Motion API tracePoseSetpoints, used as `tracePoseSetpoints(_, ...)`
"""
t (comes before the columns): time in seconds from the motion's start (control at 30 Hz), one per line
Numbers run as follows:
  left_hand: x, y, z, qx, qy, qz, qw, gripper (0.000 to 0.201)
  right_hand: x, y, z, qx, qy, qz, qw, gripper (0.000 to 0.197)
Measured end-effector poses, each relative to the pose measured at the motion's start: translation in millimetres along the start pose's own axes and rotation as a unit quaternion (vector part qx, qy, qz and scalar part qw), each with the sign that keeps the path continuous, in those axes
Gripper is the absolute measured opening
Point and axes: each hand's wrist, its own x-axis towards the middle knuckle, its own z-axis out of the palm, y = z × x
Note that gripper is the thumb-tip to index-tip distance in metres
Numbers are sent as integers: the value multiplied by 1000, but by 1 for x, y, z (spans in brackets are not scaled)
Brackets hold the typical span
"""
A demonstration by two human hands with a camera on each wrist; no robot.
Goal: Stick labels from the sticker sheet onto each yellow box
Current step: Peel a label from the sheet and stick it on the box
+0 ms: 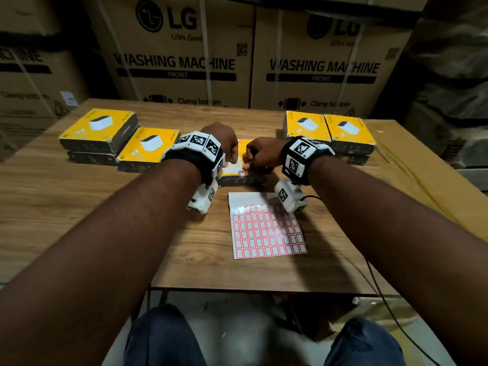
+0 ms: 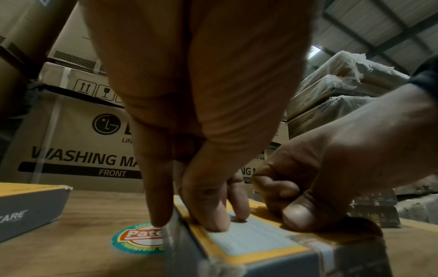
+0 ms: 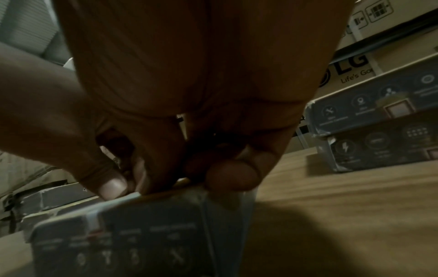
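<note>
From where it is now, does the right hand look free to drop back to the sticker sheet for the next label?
Probably yes. The right hand rests on the middle yellow box, and the sticker sheet lies flat just nearer on the table, with nothing lying between them.

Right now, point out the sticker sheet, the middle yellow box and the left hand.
sticker sheet [image 1: 266, 233], head view, on its label grid.
middle yellow box [image 1: 244, 150], head view, yellow top.
left hand [image 1: 224, 140], head view, its back.
</note>
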Motion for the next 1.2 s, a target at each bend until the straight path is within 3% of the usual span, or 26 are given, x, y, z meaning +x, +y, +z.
tracePoseSetpoints(0.1,-2,-2,-1,28,-12,7,1000,22,-2,-1,1,32,-5,5,999,23)
tracePoseSetpoints(0.27,-9,12,11,127,19,11,992,54,-7,6,0,213,-22,32,976,34)
tracePoseSetpoints(0.4,-15,26,14,176,30,38,983,56,-10,8,0,250,-27,26,968,33)
tracePoseSetpoints(0.57,-14,19,-2,175,-39,45,983,62,-16,13,-1,134,-26,-7,991,24)
tracePoseSetpoints(0.67,-9,11,-7,159,-72,47,983,70,-21,9,2,11,-10,-34,999,33)
tracePoseSetpoints(0.8,-7,5,-7,122,-87,40,988,70,-14,1,16,-121,59,-70,988,47)
tracePoseSetpoints(0.93,-4,-1,-5,99,-68,39,992,62,-13,3,20,-141,70,-66,985,55)
tracePoseSetpoints(1.03,0,-5,3,88,-20,22,996,52,-14,4,18,-161,66,-78,982,66)
tracePoseSetpoints(1.2,0,2,12,121,40,2,992,50,-13,4,10,-137,27,-49,989,73)
